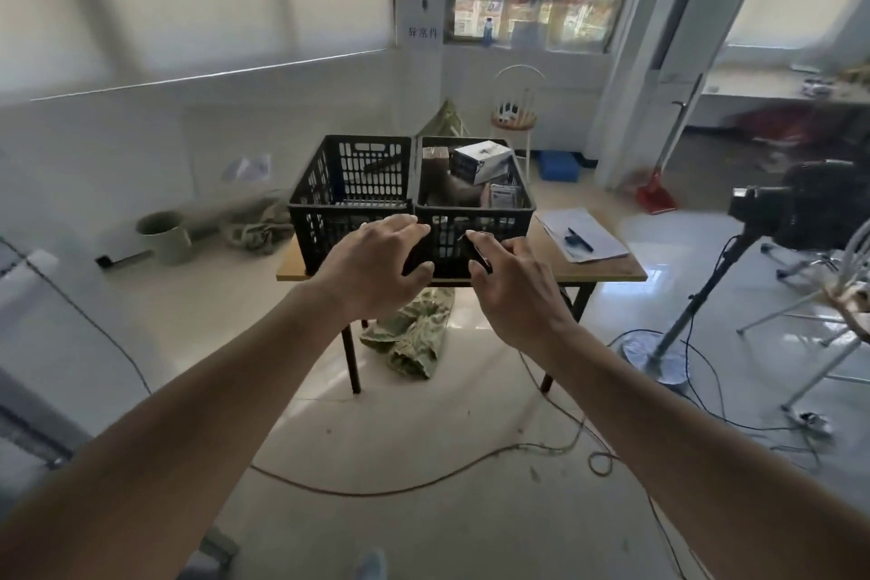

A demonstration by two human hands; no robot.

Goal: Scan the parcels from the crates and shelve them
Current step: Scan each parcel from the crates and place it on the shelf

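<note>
**A:** Both hands are raised in front of the crates. Left hand (381,266): palm down, fingers spread and fairly straight, thumb tucked toward a dark object beneath it. Right hand (511,285): thumb and forefinger curl round a small black device (475,252), probably the scanner; blurred, so identity unconfirmed.

**B:** Does the left hand hold that device too?

**A:** Cannot tell. A dark shape sits under its fingertips, but it merges with the crate wall behind.

**B:** Parcel location?

**A:** Two black slotted crates stand side by side, touching, on a small wooden table (607,271). Right crate (475,221) holds the parcels: a white box (482,160) tilted on top toward the far side, a brown carton (435,160) at far left, and a small packet (506,195) at near right. Left crate (350,203): only a dark item visible at the far side through the slots; contents otherwise unclear.

**B:** Other items on the table?

**A:** Sheets of paper (584,233) at the right end, with a black pen (579,239) lying on them.

**B:** Surroundings?

**A:** Camouflage cloth (414,334) on the floor under the table. Pale green bucket (165,233) on the floor at far left. Camera on a tripod (762,207) at right. Red dustpan (656,198) against the far pillar. Cables (423,483) run across the near floor tiles.
</note>
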